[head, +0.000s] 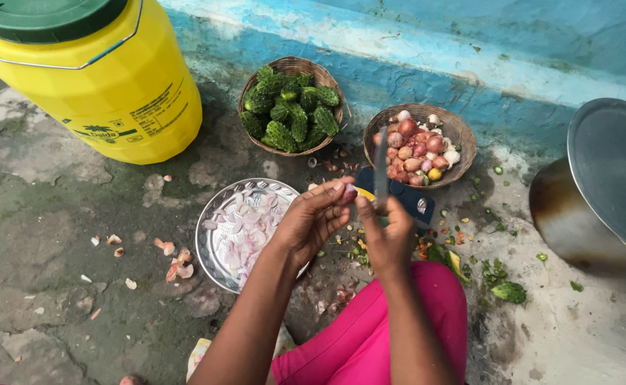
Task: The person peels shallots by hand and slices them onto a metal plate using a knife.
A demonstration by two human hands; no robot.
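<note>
Hands meet over upright grey floor-mounted blade (381,165): left hand (311,219) pinches small shallot (349,192), right hand (386,232) closes beside it. Fingertips near that edge risk a cut.

Cracked grey concrete floor (56,207), stained. On it: yellow drum (106,78) with green lid, basket of bitter gourds (291,107), basket of shallots (420,146), steel plate (213,249) with sliced shallots, steel pot (598,207) with lid, scattered peels (174,264), green scraps (505,289).
</note>
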